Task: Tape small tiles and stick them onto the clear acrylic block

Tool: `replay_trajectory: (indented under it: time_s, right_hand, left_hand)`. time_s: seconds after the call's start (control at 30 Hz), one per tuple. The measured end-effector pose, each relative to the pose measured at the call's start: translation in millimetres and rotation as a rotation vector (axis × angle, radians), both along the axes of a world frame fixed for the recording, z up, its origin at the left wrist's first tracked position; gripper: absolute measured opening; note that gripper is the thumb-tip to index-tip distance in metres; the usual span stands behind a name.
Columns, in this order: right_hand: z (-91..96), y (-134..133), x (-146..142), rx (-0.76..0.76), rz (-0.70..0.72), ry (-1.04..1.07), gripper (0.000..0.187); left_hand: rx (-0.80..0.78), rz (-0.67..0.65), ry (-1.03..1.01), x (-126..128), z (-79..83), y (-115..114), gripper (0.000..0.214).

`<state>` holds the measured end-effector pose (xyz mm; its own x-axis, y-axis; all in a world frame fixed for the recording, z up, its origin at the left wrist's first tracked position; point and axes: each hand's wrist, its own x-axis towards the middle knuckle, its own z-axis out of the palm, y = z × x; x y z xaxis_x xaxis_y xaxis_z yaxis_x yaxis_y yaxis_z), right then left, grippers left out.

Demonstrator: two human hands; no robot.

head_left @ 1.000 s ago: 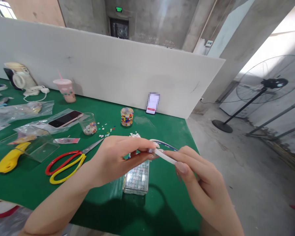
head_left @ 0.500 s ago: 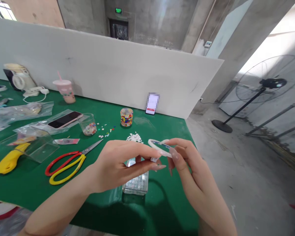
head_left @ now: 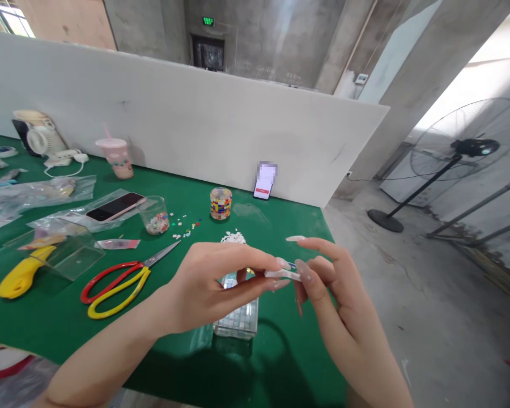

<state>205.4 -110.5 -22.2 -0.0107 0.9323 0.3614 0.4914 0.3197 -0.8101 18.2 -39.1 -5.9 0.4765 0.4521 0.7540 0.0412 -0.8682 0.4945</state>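
Observation:
A narrow white ring that looks like a roll of tape (head_left: 292, 275) is held up over the table, seen almost edge-on with a little blue on its inner side. My left hand (head_left: 215, 277) pinches its left side between thumb and fingers. At the other end, the thumb and bent fingers of my right hand (head_left: 335, 289) grip it, with the index finger raised away. Below my left hand lies a clear plastic box (head_left: 237, 327) with small square pieces in it, partly covered by the fingers. Just behind is a heap of white chips (head_left: 233, 236).
Scissors with red and yellow handles (head_left: 117, 286) lie left, beside a yellow-handled tool (head_left: 23, 275). A mosaic-sided jar (head_left: 220, 204), a cup of coloured chips (head_left: 156, 218), a phone (head_left: 115, 207) and a pink drink cup (head_left: 117, 158) stand or lie farther back. Another phone (head_left: 263, 184) leans on the partition.
The ring has tilted from showing its opening to nearly edge-on. My right index finger has lifted off it. My left hand keeps its pinch.

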Motion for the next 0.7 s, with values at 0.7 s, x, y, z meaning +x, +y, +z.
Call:
replay_trajectory:
  time_s: [0.7]
  right_hand:
    - [4.8,-3.5,-3.4,0.028,-0.063,-0.028,0.028]
  left_hand:
    - [-0.144,-0.010,-0.094,4.8,0.1,-2.3,0.019]
